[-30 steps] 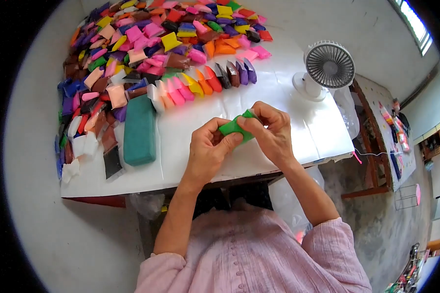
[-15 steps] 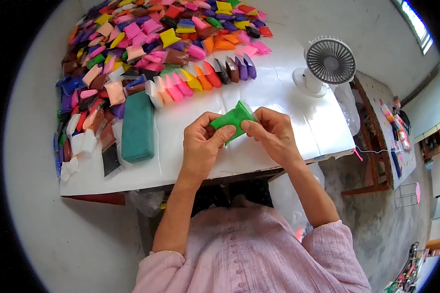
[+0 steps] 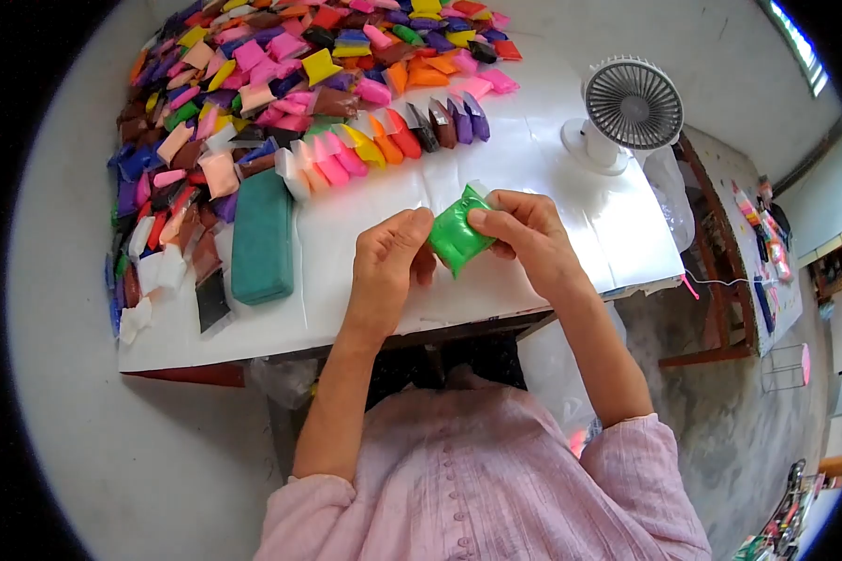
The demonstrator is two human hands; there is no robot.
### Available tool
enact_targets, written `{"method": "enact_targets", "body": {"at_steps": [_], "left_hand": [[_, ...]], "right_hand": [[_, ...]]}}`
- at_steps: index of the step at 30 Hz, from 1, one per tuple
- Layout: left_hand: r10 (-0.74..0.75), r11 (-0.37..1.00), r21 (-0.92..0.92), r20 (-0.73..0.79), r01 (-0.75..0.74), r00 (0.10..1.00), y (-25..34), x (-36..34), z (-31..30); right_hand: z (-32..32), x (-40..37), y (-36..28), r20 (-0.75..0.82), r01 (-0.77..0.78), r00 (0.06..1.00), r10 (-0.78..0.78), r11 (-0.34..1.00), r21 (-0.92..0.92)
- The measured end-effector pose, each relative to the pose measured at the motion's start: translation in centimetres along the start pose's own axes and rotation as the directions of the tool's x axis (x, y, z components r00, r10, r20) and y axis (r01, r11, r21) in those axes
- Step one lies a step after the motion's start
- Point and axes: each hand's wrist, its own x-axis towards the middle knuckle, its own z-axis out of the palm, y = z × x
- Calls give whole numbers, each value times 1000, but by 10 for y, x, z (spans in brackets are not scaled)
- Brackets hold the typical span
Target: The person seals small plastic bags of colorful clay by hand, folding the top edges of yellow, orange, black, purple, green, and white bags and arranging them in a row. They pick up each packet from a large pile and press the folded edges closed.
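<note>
Over the front of the table I hold a shiny packet of green clay (image 3: pixel 460 231), with a clear strip at its top. My right hand (image 3: pixel 529 234) pinches its upper right side, thumb on the front face and fingers behind. My left hand (image 3: pixel 390 257) is curled at the packet's left edge, thumb and fingers close together; their exact contact is partly hidden. Beyond them, a slanting row of upright packets runs from a white one (image 3: pixel 293 175) through pink, yellow, orange, red, black and brown to purple (image 3: pixel 475 117). A teal block-shaped case (image 3: pixel 262 237) lies left of my hands.
A large heap of coloured packets (image 3: pixel 281 70) covers the table's back left. On the right of the white tabletop (image 3: pixel 571 224) stands a white fan (image 3: pixel 633 107). A side table (image 3: pixel 758 262) with more items is farther right, and plastic bags hang near the table edge.
My left thumb has come off the packet's front and moved back to its left edge. The packet has turned, showing more of its smooth green face, while my right hand keeps its pinch.
</note>
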Motion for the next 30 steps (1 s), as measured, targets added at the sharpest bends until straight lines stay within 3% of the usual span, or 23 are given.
{"method": "enact_targets", "body": {"at_steps": [4,9,15,19,22,25,28,30], "left_hand": [[-16,995,101,16,14,1000,-3,1,-1],[28,998,62,-32,-25,999,-9,3,0],[78,994,80,-38,-75,996,-11,3,3],[56,995,89,-40,-52,998,-11,4,0],[36,989,145,-51,-28,998,-5,2,5],[104,952,295,-52,-84,993,-1,-1,7],[259,899,369,-18,-234,966,-6,-4,17],[247,848,479,24,-228,969,-4,-6,15]], "right_hand": [[-6,2,0,10,-45,999,45,999,-14],[5,-4,-12,-6,-146,989,146,984,-106],[6,-3,3,11,-89,996,90,995,-54],[7,-5,-9,-70,-156,986,152,985,-69],[4,-1,-5,-109,-167,980,167,986,2],[-1,4,-6,-131,-206,969,210,978,44],[-5,6,-7,-127,-245,960,248,969,36],[-5,7,-7,-138,-252,959,249,968,-5]]}}
